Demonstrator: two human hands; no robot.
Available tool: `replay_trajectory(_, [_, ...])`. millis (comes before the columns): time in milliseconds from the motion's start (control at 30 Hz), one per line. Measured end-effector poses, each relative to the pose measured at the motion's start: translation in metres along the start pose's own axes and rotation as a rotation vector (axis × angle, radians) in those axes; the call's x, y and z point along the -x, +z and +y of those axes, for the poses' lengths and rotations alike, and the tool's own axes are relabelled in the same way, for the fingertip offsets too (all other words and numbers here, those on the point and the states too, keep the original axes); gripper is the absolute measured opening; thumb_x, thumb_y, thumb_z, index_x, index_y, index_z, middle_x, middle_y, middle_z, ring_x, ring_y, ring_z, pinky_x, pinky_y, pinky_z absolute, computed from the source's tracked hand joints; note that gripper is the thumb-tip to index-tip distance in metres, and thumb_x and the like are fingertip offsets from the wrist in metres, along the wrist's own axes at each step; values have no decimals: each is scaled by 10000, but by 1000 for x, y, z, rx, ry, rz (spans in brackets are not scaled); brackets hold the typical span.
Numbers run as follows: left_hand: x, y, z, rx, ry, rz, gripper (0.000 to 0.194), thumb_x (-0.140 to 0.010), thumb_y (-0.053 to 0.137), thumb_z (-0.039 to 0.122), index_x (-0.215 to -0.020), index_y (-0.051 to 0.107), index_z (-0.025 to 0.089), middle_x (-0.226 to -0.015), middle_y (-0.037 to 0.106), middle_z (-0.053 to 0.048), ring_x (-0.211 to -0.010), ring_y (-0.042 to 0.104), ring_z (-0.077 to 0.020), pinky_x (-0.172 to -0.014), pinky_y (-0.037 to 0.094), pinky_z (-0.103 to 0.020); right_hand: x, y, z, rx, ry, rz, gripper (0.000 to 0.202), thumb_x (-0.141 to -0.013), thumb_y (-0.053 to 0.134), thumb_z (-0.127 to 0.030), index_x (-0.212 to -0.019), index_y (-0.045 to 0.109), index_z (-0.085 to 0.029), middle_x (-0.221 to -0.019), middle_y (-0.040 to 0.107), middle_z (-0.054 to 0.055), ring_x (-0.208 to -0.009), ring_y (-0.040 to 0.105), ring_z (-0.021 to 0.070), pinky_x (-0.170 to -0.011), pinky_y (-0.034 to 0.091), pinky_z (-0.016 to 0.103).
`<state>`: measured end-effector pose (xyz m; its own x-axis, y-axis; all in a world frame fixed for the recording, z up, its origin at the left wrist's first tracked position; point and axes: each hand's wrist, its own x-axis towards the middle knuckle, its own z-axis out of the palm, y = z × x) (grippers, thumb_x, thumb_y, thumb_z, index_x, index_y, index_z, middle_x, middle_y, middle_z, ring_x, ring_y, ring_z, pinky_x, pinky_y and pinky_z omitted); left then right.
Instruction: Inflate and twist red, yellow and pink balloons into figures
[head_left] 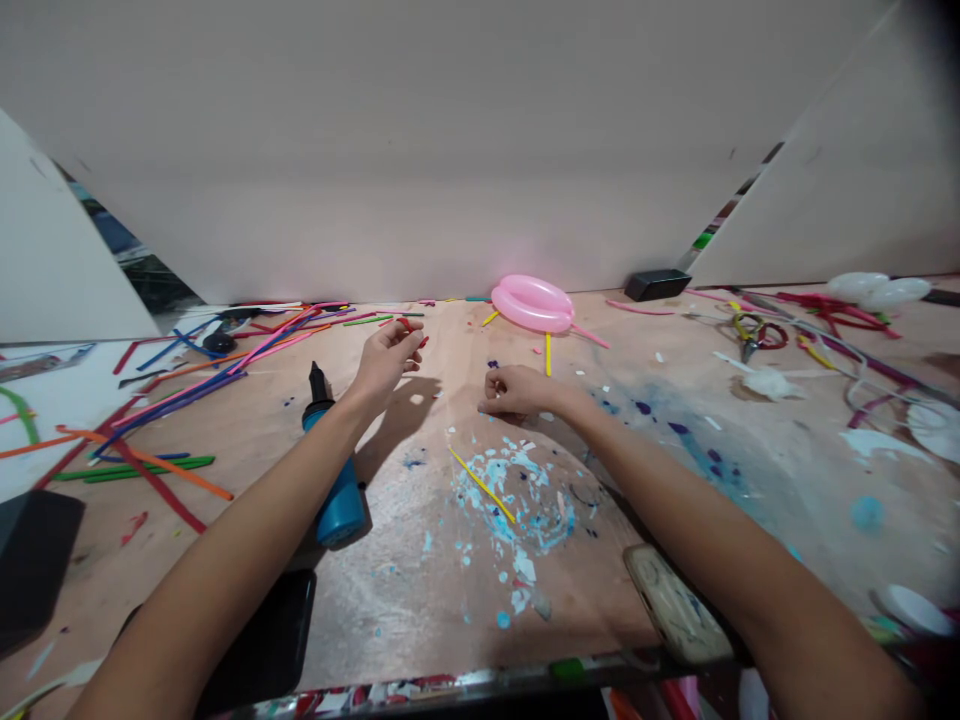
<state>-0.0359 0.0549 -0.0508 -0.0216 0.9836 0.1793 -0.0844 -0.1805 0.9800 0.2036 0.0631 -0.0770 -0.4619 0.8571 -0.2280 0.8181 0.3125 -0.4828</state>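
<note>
My left hand (388, 358) is raised over the middle of the table, its fingers closed on a small red piece (407, 324) that shows between them. My right hand (514, 390) is low over the tabletop, fingers curled together; whatever it may hold is too small to tell. Behind my right hand, a pink looped balloon (532, 303) rests near the back panel, with a yellow strip (548, 354) below it. A blue hand pump (341, 495) with a black nozzle lies beneath my left forearm. Nearer me is a thin yellow balloon strip (482, 485).
Uninflated balloons (172, 470) are strewn at the left. A black block (657, 285) stands at the back. Scissors (750, 335) and white balloons (877, 289) lie at the right. One phone (675, 605) is near the front edge, by my right forearm.
</note>
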Motion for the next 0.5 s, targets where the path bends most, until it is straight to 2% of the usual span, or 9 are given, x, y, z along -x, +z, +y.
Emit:
replay_trajectory(167, [0,-1,0,-2,-3,4,272,-743,692,313,-961,641,160,-757,539,4,-567,520,-66,-512,423,-190,1,0,-3,68,3,49,248,-726,681,-421,-752,575,-198,-686,677,-1,-584,599,133,-511,359,229])
replay_trajectory(500, [0,0,0,-7,2,-1,264,-748,687,310,-960,638,161,-762,544,3,-571,521,-65,-514,423,-186,0,-1,-2,72,-19,19,192,-721,662,-370,-773,591,-199,-698,685,3,-592,603,137,-518,360,231])
